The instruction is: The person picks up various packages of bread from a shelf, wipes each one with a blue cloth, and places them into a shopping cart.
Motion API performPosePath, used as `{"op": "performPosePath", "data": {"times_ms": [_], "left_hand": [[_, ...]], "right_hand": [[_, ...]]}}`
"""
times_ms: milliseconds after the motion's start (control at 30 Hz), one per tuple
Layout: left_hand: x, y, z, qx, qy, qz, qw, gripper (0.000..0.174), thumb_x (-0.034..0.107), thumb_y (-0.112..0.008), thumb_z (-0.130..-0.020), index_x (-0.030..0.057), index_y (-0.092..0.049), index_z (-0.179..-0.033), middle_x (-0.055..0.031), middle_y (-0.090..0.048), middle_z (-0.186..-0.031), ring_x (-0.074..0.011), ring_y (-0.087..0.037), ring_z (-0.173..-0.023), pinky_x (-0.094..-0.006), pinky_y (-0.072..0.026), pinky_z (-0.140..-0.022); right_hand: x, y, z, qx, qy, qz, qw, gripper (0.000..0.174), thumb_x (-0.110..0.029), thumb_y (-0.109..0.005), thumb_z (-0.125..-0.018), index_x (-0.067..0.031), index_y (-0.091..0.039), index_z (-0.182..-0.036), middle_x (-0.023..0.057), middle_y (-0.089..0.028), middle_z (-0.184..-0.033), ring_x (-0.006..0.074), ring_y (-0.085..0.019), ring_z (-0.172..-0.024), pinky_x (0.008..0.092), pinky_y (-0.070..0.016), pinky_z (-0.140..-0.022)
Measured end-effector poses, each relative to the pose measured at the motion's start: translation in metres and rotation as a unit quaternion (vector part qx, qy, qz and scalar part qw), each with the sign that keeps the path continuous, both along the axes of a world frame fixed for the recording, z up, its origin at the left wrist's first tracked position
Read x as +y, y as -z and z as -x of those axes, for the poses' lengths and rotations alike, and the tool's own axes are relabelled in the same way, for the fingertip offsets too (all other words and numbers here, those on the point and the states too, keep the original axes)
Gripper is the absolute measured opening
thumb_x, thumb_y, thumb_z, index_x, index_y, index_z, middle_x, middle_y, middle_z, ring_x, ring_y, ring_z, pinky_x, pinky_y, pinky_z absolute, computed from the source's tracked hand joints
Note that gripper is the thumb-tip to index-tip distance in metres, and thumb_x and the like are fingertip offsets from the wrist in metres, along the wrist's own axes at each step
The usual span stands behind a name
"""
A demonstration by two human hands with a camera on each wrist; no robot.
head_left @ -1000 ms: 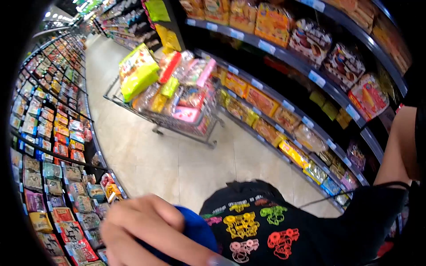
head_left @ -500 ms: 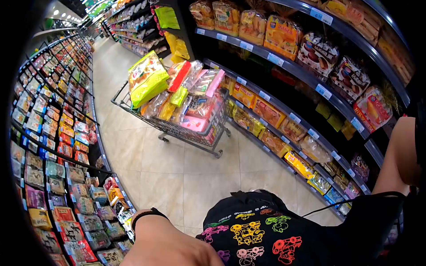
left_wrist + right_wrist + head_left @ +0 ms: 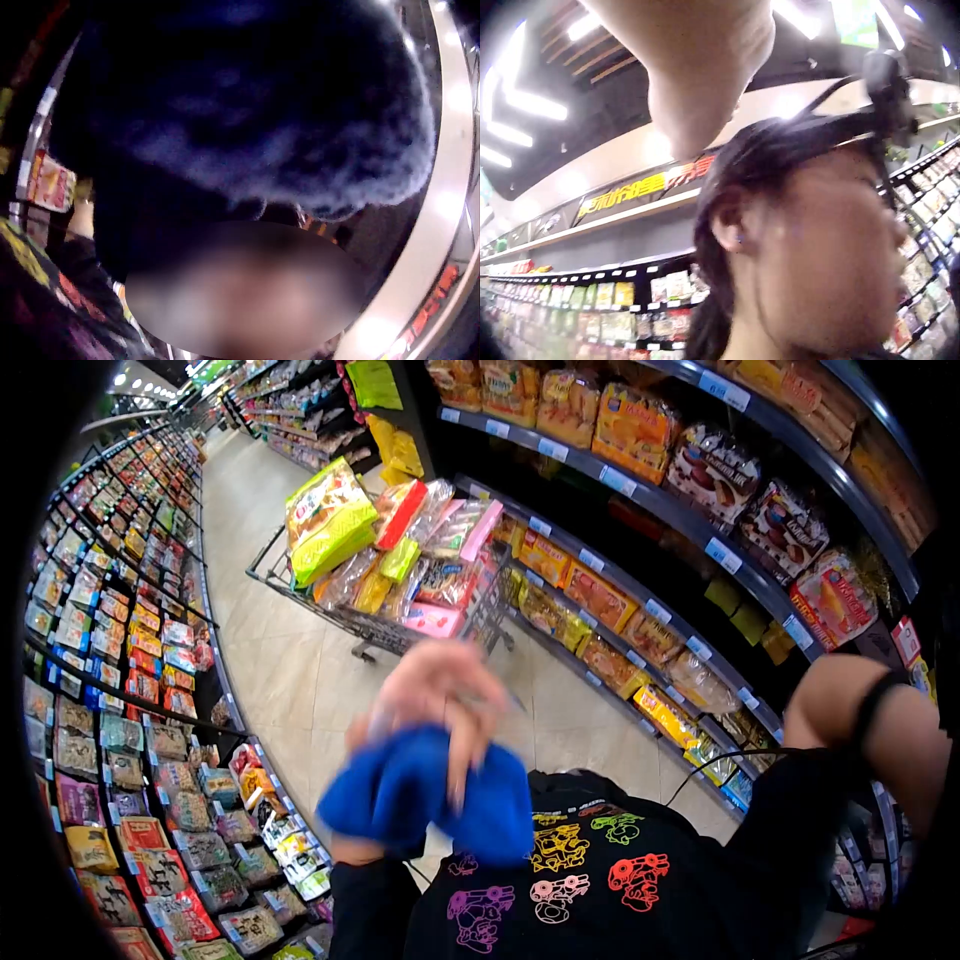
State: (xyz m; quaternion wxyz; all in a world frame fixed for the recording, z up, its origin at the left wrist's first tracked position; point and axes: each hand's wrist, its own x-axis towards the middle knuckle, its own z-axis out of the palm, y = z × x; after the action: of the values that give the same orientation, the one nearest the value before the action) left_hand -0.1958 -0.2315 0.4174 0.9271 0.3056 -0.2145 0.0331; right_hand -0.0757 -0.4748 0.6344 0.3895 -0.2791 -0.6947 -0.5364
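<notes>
In the head view my left hand (image 3: 440,685), blurred by motion, is in front of my body. It holds a soft blue cloth (image 3: 420,790), with a finger lying over the cloth and the folds hanging to both sides. The fuzzy cloth (image 3: 262,150) fills the upper part of the left wrist view, dark and close. My right forearm (image 3: 835,710) is raised at the right edge, its hand outside the head view. In the right wrist view my right hand (image 3: 694,82) hangs over the side of my head, and I cannot tell how its fingers lie.
A shopping cart (image 3: 330,615) heaped with packaged snacks stands ahead in the tiled aisle (image 3: 280,700). Shelves with bread bags (image 3: 630,440) and boxed cakes (image 3: 600,595) run along the right. A long rack of small packets (image 3: 150,740) curves along the left.
My left hand has moved from low near the bottom edge up and forward, bringing the blue cloth into full view. My right arm has lifted slightly.
</notes>
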Motion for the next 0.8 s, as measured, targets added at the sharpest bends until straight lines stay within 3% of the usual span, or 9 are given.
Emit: {"op": "performPosePath", "data": {"times_ms": [67, 133, 233, 300, 400, 533, 633, 733, 800], "left_hand": [[0.007, 0.031, -0.013, 0.067, -0.137, 0.006, 0.988, 0.058, 0.036, -0.054, -0.084, 0.0003, -0.034, -0.125, -0.0164, -0.051, -0.113, -0.0207, -0.056, -0.078, -0.0392, -0.0445, -0.078], [-0.001, 0.071, -0.029, 0.031, -0.318, -0.14, 0.937, 0.043, 0.03, -0.05, -0.088, 0.0079, -0.036, -0.123, -0.0126, -0.049, -0.117, -0.0263, -0.052, -0.098, -0.0414, -0.0421, -0.088], [0.004, 0.117, -0.034, 0.118, -0.331, -0.276, 0.895, 0.044, 0.027, -0.052, -0.088, 0.01, -0.035, -0.124, -0.0088, -0.047, -0.123, -0.0224, -0.048, -0.109, -0.0374, -0.0346, -0.099], [0.008, 0.145, -0.038, 0.189, -0.274, -0.208, 0.92, 0.05, 0.028, -0.054, -0.086, 0.0092, -0.033, -0.127, -0.0078, -0.045, -0.126, -0.0194, -0.047, -0.111, -0.0356, -0.0311, -0.102], [-0.015, 0.133, -0.041, 0.252, -0.224, -0.03, 0.941, 0.045, 0.043, -0.042, -0.089, 0.0117, -0.044, -0.12, -0.0074, -0.051, -0.118, -0.0221, -0.049, -0.109, -0.0393, -0.0369, -0.097], [-0.014, 0.152, -0.038, 0.322, -0.063, 0.095, 0.94, 0.059, 0.057, -0.031, -0.089, 0.011, -0.047, -0.121, -0.0084, -0.053, -0.117, -0.0255, -0.052, -0.107, -0.0425, -0.0396, -0.095], [-0.032, 0.13, -0.038, 0.338, -0.065, 0.078, 0.936, 0.06, 0.055, -0.028, -0.09, 0.0094, -0.04, -0.128, -0.0107, -0.051, -0.121, -0.0271, -0.051, -0.111, -0.0461, -0.0387, -0.097], [-0.031, 0.147, -0.03, 0.319, 0.01, 0.009, 0.948, 0.048, 0.033, -0.047, -0.09, 0.0052, -0.038, -0.128, -0.0143, -0.048, -0.125, -0.028, -0.052, -0.11, -0.046, -0.0415, -0.094], [-0.036, 0.147, -0.032, 0.331, -0.053, -0.073, 0.939, 0.044, 0.022, -0.054, -0.086, 0.0035, -0.04, -0.124, -0.0133, -0.05, -0.122, -0.0251, -0.054, -0.107, -0.0424, -0.0429, -0.092]], "right_hand": [[0.002, 0.07, -0.025, 0.144, -0.067, -0.069, 0.985, 0.031, -0.032, -0.047, -0.086, -0.014, -0.053, -0.11, 0.0033, -0.053, -0.114, 0.0173, -0.051, -0.101, 0.0356, -0.0356, -0.095], [0.022, 0.146, -0.056, 0.259, -0.034, 0.103, 0.96, 0.034, -0.03, -0.048, -0.085, -0.0064, -0.049, -0.11, 0.0111, -0.051, -0.109, 0.0221, -0.051, -0.095, 0.0371, -0.0406, -0.085], [0.062, 0.224, -0.062, 0.36, 0.012, 0.424, 0.831, 0.063, -0.028, -0.061, -0.078, -0.0034, -0.031, -0.128, 0.0163, -0.038, -0.125, 0.0258, -0.047, -0.106, 0.0388, -0.0411, -0.089], [0.078, 0.261, -0.047, 0.452, 0.003, 0.585, 0.673, 0.085, -0.032, -0.068, -0.074, -0.0034, -0.019, -0.137, 0.0179, -0.028, -0.136, 0.0286, -0.04, -0.118, 0.0406, -0.0349, -0.099], [0.082, 0.306, -0.031, 0.417, -0.01, 0.546, 0.727, 0.088, -0.03, -0.071, -0.07, -0.0058, -0.019, -0.138, 0.0189, -0.029, -0.136, 0.0309, -0.042, -0.116, 0.0391, -0.036, -0.098], [0.081, 0.34, -0.026, 0.501, -0.016, 0.51, 0.699, 0.067, -0.018, -0.07, -0.067, -0.0095, -0.041, -0.126, 0.0161, -0.047, -0.118, 0.0291, -0.051, -0.105, 0.0369, -0.0408, -0.091], [0.067, 0.342, -0.037, 0.568, 0.023, 0.479, 0.669, 0.043, -0.009, -0.067, -0.066, -0.0116, -0.059, -0.108, 0.0127, -0.058, -0.1, 0.0286, -0.056, -0.095, 0.0352, -0.0442, -0.083], [0.055, 0.332, -0.047, 0.587, 0.047, 0.409, 0.697, 0.035, -0.007, -0.066, -0.066, -0.0094, -0.062, -0.101, 0.0127, -0.06, -0.095, 0.0292, -0.058, -0.09, 0.0346, -0.0449, -0.081], [0.048, 0.327, -0.047, 0.581, 0.027, 0.408, 0.703, 0.032, -0.005, -0.065, -0.067, -0.0084, -0.063, -0.098, 0.0117, -0.06, -0.094, 0.0275, -0.058, -0.088, 0.0337, -0.0445, -0.08]]}}
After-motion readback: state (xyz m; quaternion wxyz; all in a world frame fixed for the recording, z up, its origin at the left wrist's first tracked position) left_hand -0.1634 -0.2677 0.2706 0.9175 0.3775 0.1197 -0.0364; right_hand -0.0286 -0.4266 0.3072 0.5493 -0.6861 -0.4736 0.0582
